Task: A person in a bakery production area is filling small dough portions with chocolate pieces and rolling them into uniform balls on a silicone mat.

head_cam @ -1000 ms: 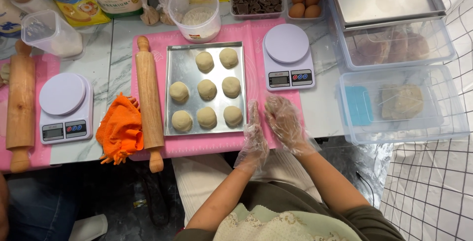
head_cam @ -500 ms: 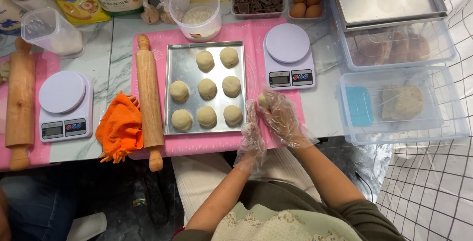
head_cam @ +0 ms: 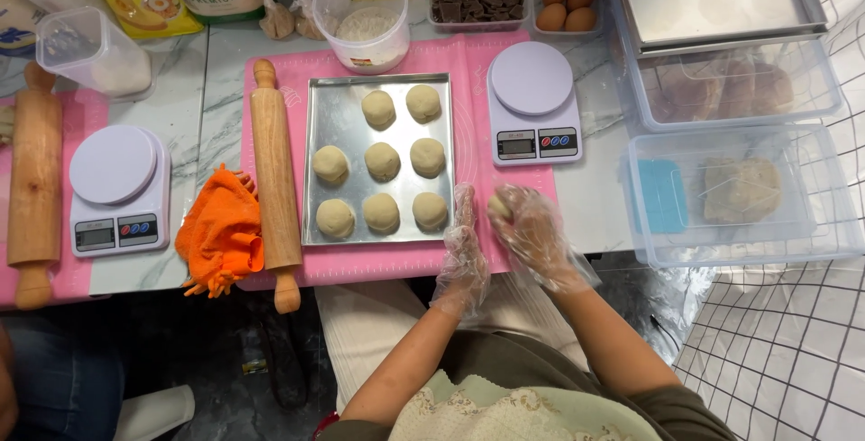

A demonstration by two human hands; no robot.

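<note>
The fingers [head_cam: 521, 216] of the right hand [head_cam: 532, 234], in a loose clear plastic glove, curl around a small pale dough piece [head_cam: 498, 206]; the gloved left hand [head_cam: 461, 252] stands flat just beside it, fingers together. Past the fingertips, a matte metal tray [head_cam: 341, 117] already carries eight smooth round dough balls [head_cam: 382, 161], with one corner bare. More lumpy dough [head_cam: 741, 187] waits in a clear tub to the right.
</note>
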